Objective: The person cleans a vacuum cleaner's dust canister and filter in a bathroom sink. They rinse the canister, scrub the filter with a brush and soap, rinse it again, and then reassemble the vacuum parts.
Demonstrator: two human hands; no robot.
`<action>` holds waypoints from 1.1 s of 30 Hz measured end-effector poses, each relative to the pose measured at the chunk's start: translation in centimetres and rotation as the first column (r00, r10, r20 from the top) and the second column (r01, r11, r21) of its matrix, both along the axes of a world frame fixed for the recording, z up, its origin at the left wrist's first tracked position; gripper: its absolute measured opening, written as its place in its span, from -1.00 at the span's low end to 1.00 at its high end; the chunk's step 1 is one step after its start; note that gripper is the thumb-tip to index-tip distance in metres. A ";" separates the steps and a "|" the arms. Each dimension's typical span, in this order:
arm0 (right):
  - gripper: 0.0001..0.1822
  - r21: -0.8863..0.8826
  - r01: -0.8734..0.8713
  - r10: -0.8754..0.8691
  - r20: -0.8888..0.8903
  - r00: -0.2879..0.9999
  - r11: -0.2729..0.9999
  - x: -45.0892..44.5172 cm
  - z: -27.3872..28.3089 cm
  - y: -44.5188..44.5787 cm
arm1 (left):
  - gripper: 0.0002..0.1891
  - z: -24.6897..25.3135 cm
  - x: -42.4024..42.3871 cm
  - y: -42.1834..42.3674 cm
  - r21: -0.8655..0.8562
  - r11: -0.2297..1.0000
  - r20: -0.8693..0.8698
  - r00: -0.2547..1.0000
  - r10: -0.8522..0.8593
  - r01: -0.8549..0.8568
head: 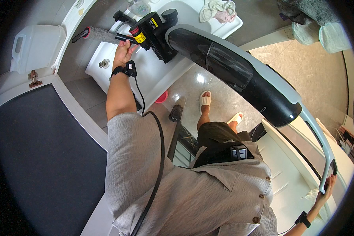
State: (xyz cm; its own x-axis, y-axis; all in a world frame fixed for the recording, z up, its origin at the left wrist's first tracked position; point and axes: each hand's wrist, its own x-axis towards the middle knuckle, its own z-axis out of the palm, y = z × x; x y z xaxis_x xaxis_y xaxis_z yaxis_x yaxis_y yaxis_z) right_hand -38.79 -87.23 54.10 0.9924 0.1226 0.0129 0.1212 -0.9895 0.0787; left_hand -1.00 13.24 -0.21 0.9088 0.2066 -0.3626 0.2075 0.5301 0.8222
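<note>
A grey and black cordless floor washer (224,65) leans diagonally across the view. Its black floor head (157,35), with a red ring and a yellow label, rests over a white washbasin (156,79). My left hand (124,53) has its fingers around the black end of a grey, fuzzy roller brush (101,35), right beside the floor head. Whether that end is inside the head is hidden. At the lower right, my right hand (327,187) grips the end of the washer's light grey handle (318,135).
Wet cloths (219,11) lie on the basin's far corner, and a clear bottle (138,7) stands behind the head. A translucent jug (37,47) is at the left, above a dark-panelled door (50,156). Below the basin sits a pink tub (161,96). Towels (315,17) hang upper right.
</note>
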 end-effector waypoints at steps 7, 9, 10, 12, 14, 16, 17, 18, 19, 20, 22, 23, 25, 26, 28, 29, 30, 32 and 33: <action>-0.39 -0.038 -0.007 0.008 0.023 1.000 0.999 -0.4 -0.4 0.1 | -0.71 0.6 0.3 -0.7 -0.012 0.998 0.013 0.998 0.057 -0.057; -0.38 -0.069 -0.004 0.005 0.009 1.000 0.998 -0.1 -0.4 0.5 | -0.70 0.1 0.5 -0.4 0.000 0.998 0.027 0.998 0.057 -0.057; -0.37 -0.085 -0.003 0.003 0.002 1.000 0.996 -0.1 -0.4 0.6 | -0.70 0.1 0.6 -0.4 -0.001 0.998 0.025 0.998 0.063 -0.063; -0.36 -0.071 -0.004 0.004 0.000 1.000 0.997 0.0 -0.6 0.3 | -0.70 0.3 0.6 -0.4 -0.002 0.997 0.021 0.997 0.075 -0.075; -0.36 -0.032 0.004 -0.004 -0.004 1.000 0.999 0.1 -0.7 0.1 | -0.69 -0.5 0.6 0.3 -0.027 0.998 0.056 0.997 0.059 -0.057; -0.39 0.028 0.029 -0.028 -0.013 1.000 0.999 0.1 -0.8 0.1 | -0.70 -0.2 0.7 0.0 -0.041 0.998 0.061 0.997 0.053 -0.050; -0.41 0.043 0.045 -0.044 -0.017 0.999 0.998 -0.1 -0.9 -0.3 | -0.71 0.0 0.7 -0.2 -0.041 0.998 0.050 0.997 0.057 -0.055; -0.42 0.058 0.061 -0.060 -0.021 0.998 0.996 -0.4 -1.0 -0.8 | -0.71 0.5 0.8 -0.5 -0.041 0.997 0.038 0.997 0.062 -0.061; -0.44 0.072 0.077 -0.076 -0.025 0.997 0.994 -0.5 -1.0 -1.1 | -0.71 0.8 0.9 -0.7 -0.039 0.997 0.035 0.997 0.065 -0.064; -0.46 0.056 0.071 -0.069 -0.028 0.997 0.996 -0.7 -1.1 -1.3 | -0.71 0.9 1.0 -0.9 -0.037 0.997 0.031 0.997 0.068 -0.067; -0.49 0.026 0.053 -0.052 -0.030 0.998 0.998 -0.6 -1.2 -1.2 | -0.71 0.9 0.7 -0.5 -0.032 0.997 0.040 0.997 0.066 -0.065; -0.50 0.058 0.063 -0.061 -0.033 0.998 0.996 -0.7 -1.3 -1.6 | -0.70 0.6 0.6 -0.1 -0.031 0.998 0.050 0.997 0.059 -0.057; -0.51 0.121 0.089 -0.084 -0.042 0.996 0.989 -1.0 -1.4 -2.4 | -0.69 0.6 0.7 -0.2 -0.018 0.999 0.053 0.998 0.046 -0.045; -0.52 0.114 0.074 -0.070 -0.040 0.997 0.991 -1.1 -1.4 -2.6 | -0.70 0.7 0.7 -0.4 -0.006 0.999 0.046 0.998 0.043 -0.043; -0.53 0.102 0.042 -0.038 -0.039 0.999 0.994 -0.9 -1.5 -2.4 | -0.72 1.3 0.4 -0.6 0.043 0.998 0.013 0.999 0.036 -0.036; -0.52 0.119 0.061 -0.057 -0.036 0.998 0.991 -0.8 -1.6 -2.4 | -0.75 1.6 0.2 -0.6 0.078 0.997 -0.011 1.000 0.030 -0.029; -0.52 0.137 0.081 -0.078 -0.033 0.996 0.987 -0.9 -1.7 -2.4 | -0.77 1.9 0.1 -0.6 0.113 0.993 -0.033 0.999 0.022 -0.018; -0.51 0.097 0.079 -0.077 -0.024 0.997 0.992 -1.0 -1.8 -2.3 | -0.79 2.0 -0.6 -0.4 0.210 0.977 -0.100 0.995 -0.019 0.039; -0.50 0.040 0.055 -0.054 -0.019 0.998 0.998 -0.7 -1.9 -2.1 | -0.81 2.1 -1.0 -0.2 0.257 0.964 -0.134 0.990 -0.035 0.069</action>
